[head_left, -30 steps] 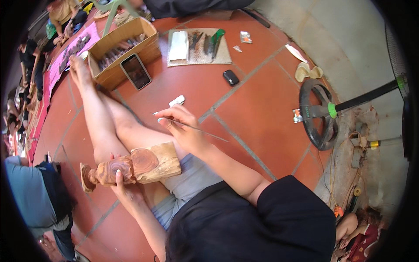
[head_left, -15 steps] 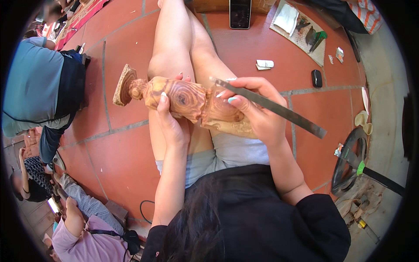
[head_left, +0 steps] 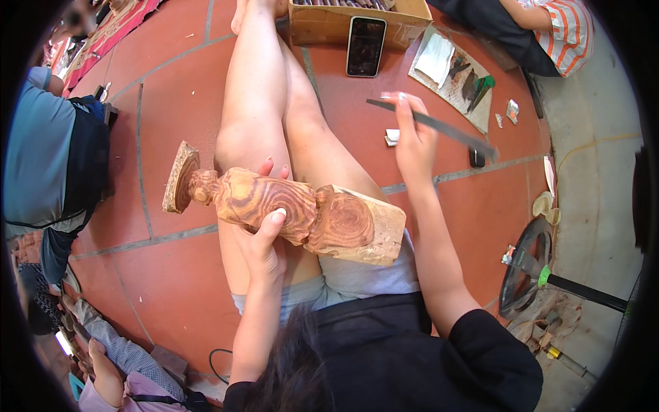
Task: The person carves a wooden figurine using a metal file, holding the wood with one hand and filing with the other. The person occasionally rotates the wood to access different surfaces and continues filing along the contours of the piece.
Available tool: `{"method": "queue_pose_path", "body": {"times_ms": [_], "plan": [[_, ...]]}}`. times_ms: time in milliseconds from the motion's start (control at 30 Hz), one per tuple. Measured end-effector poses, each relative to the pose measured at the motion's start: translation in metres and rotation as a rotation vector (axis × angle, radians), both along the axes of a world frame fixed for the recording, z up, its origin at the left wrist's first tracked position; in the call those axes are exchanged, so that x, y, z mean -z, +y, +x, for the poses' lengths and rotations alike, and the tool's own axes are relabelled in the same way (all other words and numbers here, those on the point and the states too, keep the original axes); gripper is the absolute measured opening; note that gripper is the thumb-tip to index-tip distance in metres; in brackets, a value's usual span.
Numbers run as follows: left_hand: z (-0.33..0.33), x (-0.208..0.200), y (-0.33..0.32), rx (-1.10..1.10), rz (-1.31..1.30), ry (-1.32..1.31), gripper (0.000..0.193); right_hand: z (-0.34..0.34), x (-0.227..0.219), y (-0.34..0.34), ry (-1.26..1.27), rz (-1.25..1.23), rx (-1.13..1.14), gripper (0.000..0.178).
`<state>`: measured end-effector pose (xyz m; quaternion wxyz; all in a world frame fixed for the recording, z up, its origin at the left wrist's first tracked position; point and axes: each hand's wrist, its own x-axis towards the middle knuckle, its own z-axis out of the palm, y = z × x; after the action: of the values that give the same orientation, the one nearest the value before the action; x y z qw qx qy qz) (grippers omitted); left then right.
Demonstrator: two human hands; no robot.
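A carved wooden figure point(head_left: 343, 221), with reddish swirling grain, a narrow neck and a flared end piece, lies slantwise above my lap. My left hand point(head_left: 262, 248) holds it around the middle from below, thumb on the near side and fingertips showing past the far edge. Its right end is a paler, squared block resting over my thigh. Out to the right, my right hand point(head_left: 415, 141) is raised away from the wood. It grips a long, flat, dark metal chisel point(head_left: 446, 128), slightly blurred, whose narrow end points left.
Ahead stand a cardboard box point(head_left: 319, 27) of long tools and a phone point(head_left: 366, 47) leaning on it. A board point(head_left: 446, 75) carries paper and dark blades. A small black case point(head_left: 476, 157) and a round-based stand point(head_left: 528, 268) are at right. Other people sit nearby.
My right hand has lifted off the figure and moved forward and up with the chisel. The figure has shifted slightly left and nearer, uncovering its squared end. The view has tilted forward.
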<state>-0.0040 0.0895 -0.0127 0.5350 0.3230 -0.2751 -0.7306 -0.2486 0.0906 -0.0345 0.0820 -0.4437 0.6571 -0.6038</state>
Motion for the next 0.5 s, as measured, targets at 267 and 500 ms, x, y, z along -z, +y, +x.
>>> {"method": "queue_pose_path", "body": {"times_ms": [267,500], "plan": [[0.001,0.0,-0.001,0.009,-0.023,-0.027,0.078,-0.04,0.108,-0.113,0.472,0.484,0.258,0.057],[-0.001,-0.001,0.0,0.024,-0.021,-0.06,0.081,-0.036,0.117,-0.146,0.557,0.628,0.212,0.055]]}}
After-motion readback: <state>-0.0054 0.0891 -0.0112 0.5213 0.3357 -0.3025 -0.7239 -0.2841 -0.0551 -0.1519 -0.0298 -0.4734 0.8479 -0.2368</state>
